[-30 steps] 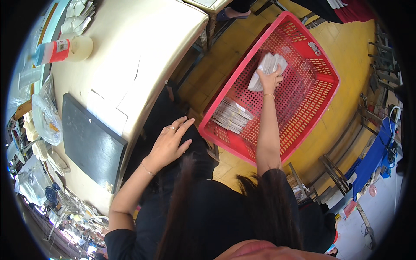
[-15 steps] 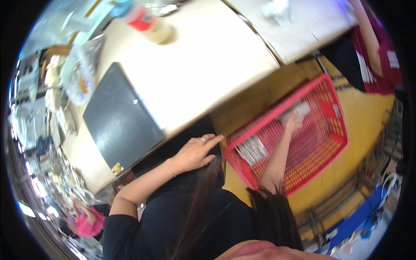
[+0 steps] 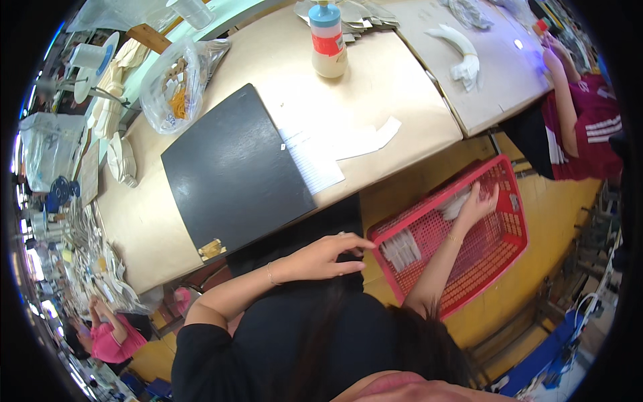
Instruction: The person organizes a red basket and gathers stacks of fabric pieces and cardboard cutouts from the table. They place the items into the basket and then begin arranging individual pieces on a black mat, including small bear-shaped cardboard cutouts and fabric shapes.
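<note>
A red plastic basket (image 3: pixel 516 231) with perforated walls is at my right, beside the table. Inside it, my right hand (image 3: pixel 477 206) has its fingers apart and appears to hold nothing. Right by that hand, a pale bundle (image 3: pixel 454 206) lies against the basket's far side. A stack of thin white pieces (image 3: pixel 402 250) stands at the basket's left end. My left hand (image 3: pixel 328 257) hovers in front of my body, fingers loosely stretched out. Its fingertips come close to the basket's left rim; whether they touch it, I cannot tell.
On the table (image 3: pixel 375 87) are a black board (image 3: pixel 234 171), a printed sheet (image 3: pixel 315 161), a white strip (image 3: pixel 378 137), a blue-topped bottle (image 3: pixel 328 47) and a plastic bag (image 3: pixel 175 87) of small pieces. A co-worker in maroon (image 3: pixel 583 134) works at the right.
My right hand has come off the pale bundle, which stays in the basket, and its fingers have spread. The view has swung, so the whole table sits differently. My left hand stays outstretched.
</note>
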